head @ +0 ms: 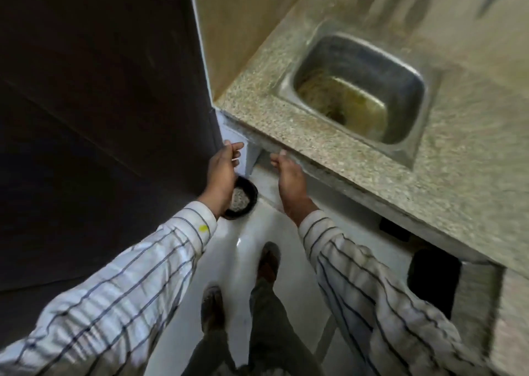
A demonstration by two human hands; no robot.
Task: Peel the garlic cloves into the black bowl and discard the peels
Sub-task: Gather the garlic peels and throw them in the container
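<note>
A dark door panel fills the left of the view. Beside it the left hand is held out, fingers curled, pinching something thin and pale; whether this is garlic peel cannot be told. Directly under that wrist, down on the white floor, sits a round black container holding pale, flaky matter. It appears to be a waste bin receiving peels rather than the black bowl of the task; the blur leaves this uncertain. No garlic cloves are visible.

The container lies below and just right of the left hand, which is plainly the nearer hand. A release would call for a straight drop, with nothing between hand and container.

The right hand hangs well clear of it, near the front edge of the speckled stone counter. Its fingers look loosely extended and seem to hold nothing. A steel sink with a stained base is set into the counter further right. The person's feet stand below, apart from the container.
</note>
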